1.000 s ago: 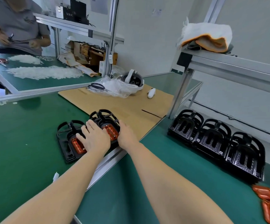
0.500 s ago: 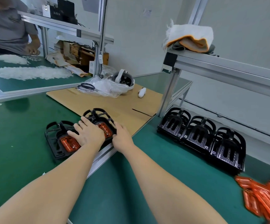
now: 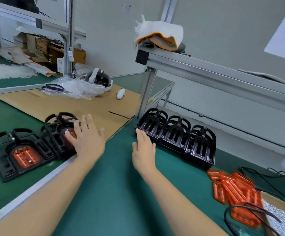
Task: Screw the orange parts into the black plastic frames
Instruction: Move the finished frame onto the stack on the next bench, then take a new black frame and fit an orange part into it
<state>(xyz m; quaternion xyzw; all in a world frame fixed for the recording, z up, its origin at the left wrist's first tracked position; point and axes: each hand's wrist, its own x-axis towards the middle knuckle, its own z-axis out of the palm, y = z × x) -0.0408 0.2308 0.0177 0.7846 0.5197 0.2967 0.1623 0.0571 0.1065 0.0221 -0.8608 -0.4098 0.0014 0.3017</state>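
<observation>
Two black plastic frames with orange parts fitted lie on the left table: one (image 3: 17, 155) at the far left, one (image 3: 60, 132) beside the cardboard. My left hand (image 3: 87, 138) rests flat on the second one, fingers straight, partly covering its orange part (image 3: 69, 135). My right hand (image 3: 143, 150) hovers open over the green mat, fingertips just short of the nearest of three bare black frames (image 3: 175, 135) lined up under the shelf. A pile of loose orange parts (image 3: 235, 189) lies at the lower right, blurred.
A cardboard sheet (image 3: 80, 106) carries a white headset (image 3: 99, 80), plastic bag and small white controller (image 3: 120, 94). An aluminium shelf post (image 3: 147, 92) stands behind the black frames. Black cables (image 3: 274, 176) trail at the right. A folded cloth (image 3: 160, 34) sits on the shelf.
My right hand has left the fitted frame and moved right toward the row of bare black frames. The view has swung right; my left hand stays on the fitted frame.
</observation>
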